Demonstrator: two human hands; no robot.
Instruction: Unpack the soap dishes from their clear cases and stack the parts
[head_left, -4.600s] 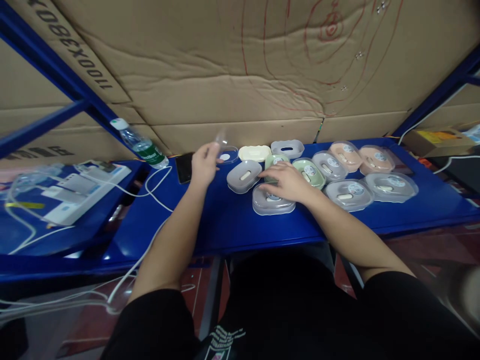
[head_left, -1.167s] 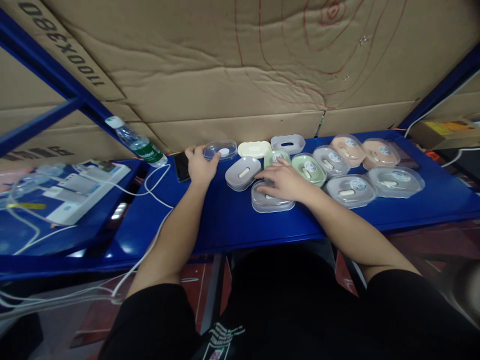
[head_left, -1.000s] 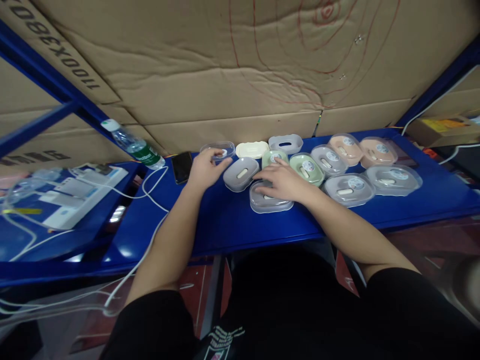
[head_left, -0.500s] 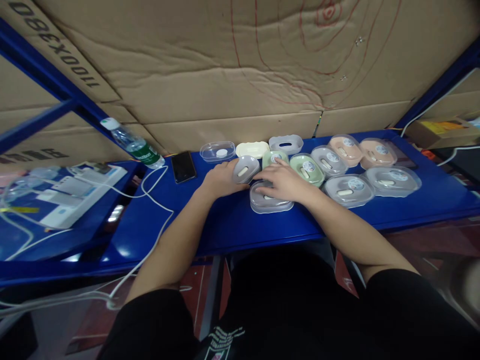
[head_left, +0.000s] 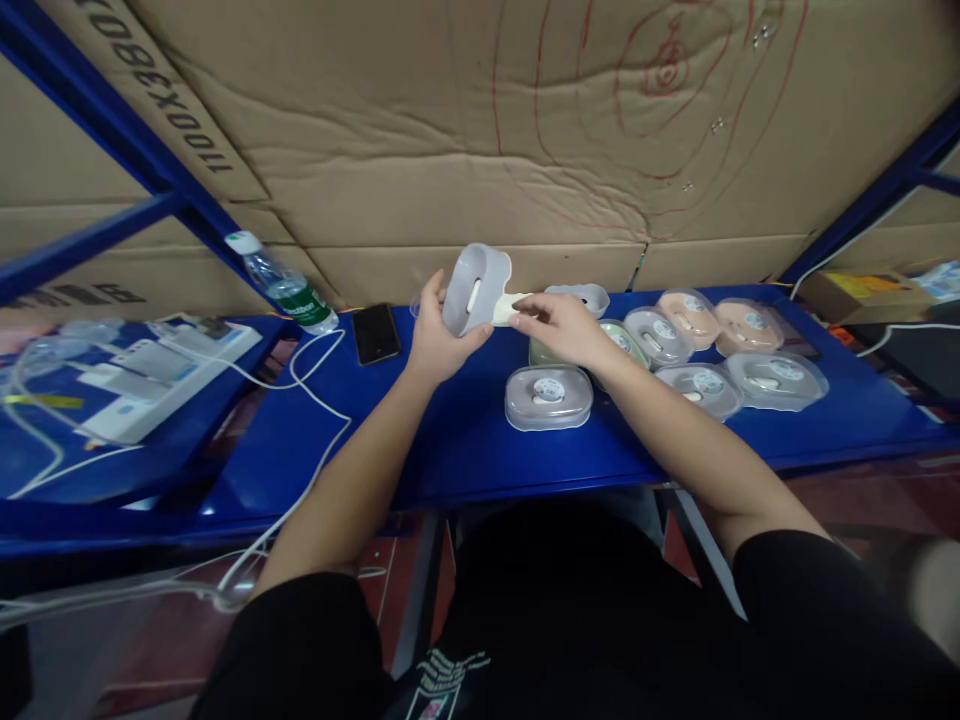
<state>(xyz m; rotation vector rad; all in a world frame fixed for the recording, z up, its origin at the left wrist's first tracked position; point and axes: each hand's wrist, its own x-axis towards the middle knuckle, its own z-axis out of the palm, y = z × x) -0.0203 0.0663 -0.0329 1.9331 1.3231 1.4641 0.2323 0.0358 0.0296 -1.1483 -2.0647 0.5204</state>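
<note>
A grey oval box (head_left: 475,290) is raised and tilted above the table, and my left hand (head_left: 441,338) is closed round its lower left side. To its right, my right hand (head_left: 564,325) has its fingertips at the edge of a pale yellow piece (head_left: 510,309); whether they pinch it is not clear. In front of my right hand a closed grey box with a clear lid and round label (head_left: 549,397) lies on the blue table (head_left: 457,450). A green box (head_left: 624,340) is partly hidden by my right wrist.
More lidded boxes, grey (head_left: 658,334) and peach (head_left: 688,316), stand to the right. A phone (head_left: 376,334) and a water bottle (head_left: 289,290) are at the left, near a white cable and a power strip (head_left: 169,385). Cardboard (head_left: 375,120) rises behind.
My left hand has lifted and tilted the grey box. My right hand has left the front grey box and moved up to the pale yellow piece. The view has shifted slightly.
</note>
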